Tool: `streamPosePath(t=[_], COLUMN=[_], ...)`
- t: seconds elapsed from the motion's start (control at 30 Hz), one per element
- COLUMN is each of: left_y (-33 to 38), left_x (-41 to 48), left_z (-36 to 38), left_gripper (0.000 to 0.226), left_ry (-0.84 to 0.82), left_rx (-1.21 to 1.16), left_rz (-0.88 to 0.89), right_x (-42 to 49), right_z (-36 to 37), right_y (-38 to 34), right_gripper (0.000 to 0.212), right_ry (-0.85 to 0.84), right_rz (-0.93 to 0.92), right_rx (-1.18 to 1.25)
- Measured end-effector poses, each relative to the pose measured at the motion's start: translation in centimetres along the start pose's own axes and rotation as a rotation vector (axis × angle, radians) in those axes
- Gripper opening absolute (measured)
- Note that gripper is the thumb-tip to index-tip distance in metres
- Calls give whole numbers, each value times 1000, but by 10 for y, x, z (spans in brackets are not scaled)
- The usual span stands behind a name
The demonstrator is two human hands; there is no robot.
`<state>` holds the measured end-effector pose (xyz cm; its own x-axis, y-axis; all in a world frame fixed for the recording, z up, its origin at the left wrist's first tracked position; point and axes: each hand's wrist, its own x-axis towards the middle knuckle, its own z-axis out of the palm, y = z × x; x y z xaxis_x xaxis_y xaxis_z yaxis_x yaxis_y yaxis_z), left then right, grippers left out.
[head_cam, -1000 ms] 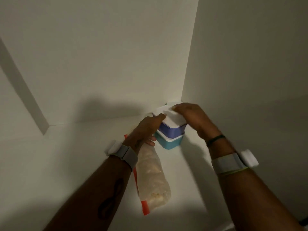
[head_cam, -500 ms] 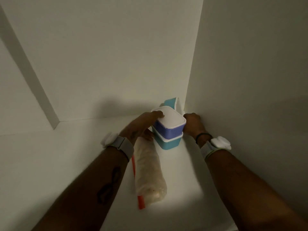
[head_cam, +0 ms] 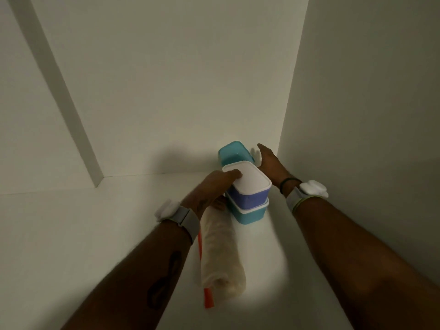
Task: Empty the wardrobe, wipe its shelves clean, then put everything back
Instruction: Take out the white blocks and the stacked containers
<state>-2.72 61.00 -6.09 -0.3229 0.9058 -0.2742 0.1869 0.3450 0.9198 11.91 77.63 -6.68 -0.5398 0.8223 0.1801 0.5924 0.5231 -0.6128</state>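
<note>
On the white wardrobe shelf [head_cam: 119, 234] a purple container with a white lid [head_cam: 250, 186] sits stacked on a teal container [head_cam: 251, 215] near the right back corner. My left hand [head_cam: 214, 186] grips the purple container's left side, with one digit on the lid's edge. Behind the stack a second teal container [head_cam: 233, 152] lies tilted against the back wall. My right hand [head_cam: 270, 163] reaches past the stack along the right wall, fingers straight, its tips beside that rear container's white lid [head_cam: 255, 155].
A rolled translucent plastic bag with a red strip [head_cam: 221, 256] lies lengthwise on the shelf under my left wrist. The right side wall [head_cam: 357, 139] stands close to my right arm. A vertical divider [head_cam: 78, 139] rises at the back left.
My right hand left the top of the purple container's lid, dropped to its right side, then reached further back beside the rear teal container. My left hand stayed on the purple container.
</note>
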Motion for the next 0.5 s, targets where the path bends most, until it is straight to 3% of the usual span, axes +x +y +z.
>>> streamPosePath(t=[0.1, 0.23, 0.43, 0.5], left_y=[-4, -11, -21, -24], left_x=[3, 4, 3, 2], left_z=[-1, 4, 1, 2], left_gripper=[71, 68, 68, 69], left_ry=[63, 82, 132, 136], left_rx=[-9, 32, 31, 28], left_rz=[24, 68, 133, 140], right_x=[19, 32, 50, 57], right_z=[4, 14, 30, 31], right_y=[-7, -1, -6, -9], right_gripper=[89, 66, 64, 64], right_ry=[-106, -283, -271, -268], right_rz=[-65, -78, -252, -224], right_rx=[-43, -90, -38, 60])
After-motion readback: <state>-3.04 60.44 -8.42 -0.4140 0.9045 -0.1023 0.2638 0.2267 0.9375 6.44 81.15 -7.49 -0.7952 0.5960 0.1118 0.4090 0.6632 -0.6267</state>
